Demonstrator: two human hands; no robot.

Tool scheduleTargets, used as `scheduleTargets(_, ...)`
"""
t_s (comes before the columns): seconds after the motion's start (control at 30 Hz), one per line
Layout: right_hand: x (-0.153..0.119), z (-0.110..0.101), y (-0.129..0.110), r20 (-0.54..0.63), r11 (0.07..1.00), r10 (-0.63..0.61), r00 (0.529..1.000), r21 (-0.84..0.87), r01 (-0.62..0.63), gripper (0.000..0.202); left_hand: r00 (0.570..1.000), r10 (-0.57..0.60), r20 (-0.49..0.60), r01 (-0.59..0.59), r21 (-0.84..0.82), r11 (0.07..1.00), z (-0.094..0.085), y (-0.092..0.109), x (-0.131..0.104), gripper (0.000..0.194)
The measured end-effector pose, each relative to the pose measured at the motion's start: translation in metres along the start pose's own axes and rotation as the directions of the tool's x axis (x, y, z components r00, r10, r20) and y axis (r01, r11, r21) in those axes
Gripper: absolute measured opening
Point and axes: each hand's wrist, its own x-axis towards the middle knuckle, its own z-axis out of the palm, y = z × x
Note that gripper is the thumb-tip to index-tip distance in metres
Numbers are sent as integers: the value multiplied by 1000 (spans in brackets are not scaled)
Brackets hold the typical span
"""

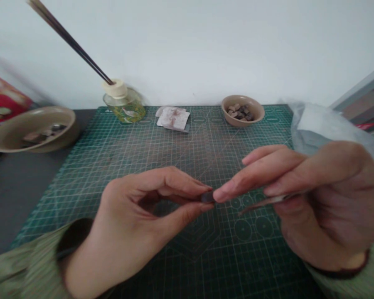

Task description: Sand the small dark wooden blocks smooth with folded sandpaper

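Over the green cutting mat, my left hand pinches a small dark grey piece between thumb and fingertips. Its exact kind does not show. My right hand comes in from the right, one outstretched fingertip touching the piece's right end. Between its thumb and other fingers it grips a thin, narrow brownish strip, which points left and down. Whether this strip is a blade, a file or folded paper I cannot tell. The strip's tip is apart from the small piece.
A small tan bowl of brown and dark chips stands at the back. White, stained pads lie left of it, beside a reed diffuser bottle with tall sticks. A larger bowl is at left, a plastic bag at right.
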Motion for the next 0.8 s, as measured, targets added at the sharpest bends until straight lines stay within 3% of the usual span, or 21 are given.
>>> scheduleTargets(0.23, 4, 5, -9, 135, 999, 1, 991, 32, -6, 10, 999, 38, 0, -38, 4, 999, -4, -2, -5, 15)
scheduleTargets(0.4, 1, 10, -1, -118, 987, 66, 991, 154, -47, 9, 996, 87, 5, -87, 3, 996, -4, -5, -6, 18)
scheduleTargets(0.5, 4, 13, 3, -187, 985, 97, 977, 157, -68, 8, 994, 113, 2, -113, 27, 993, -5, -7, -7, 19)
scheduleTargets(0.67, 8, 12, -1, -236, 991, 83, 968, 117, -56, 11, 992, 125, -18, -124, 62, 990, -5, -7, -8, 17)
scheduleTargets(0.8, 11, 9, -1, -165, 987, 143, 976, 99, -128, 18, 991, 130, -21, -128, 78, 989, -4, -7, -7, 13)
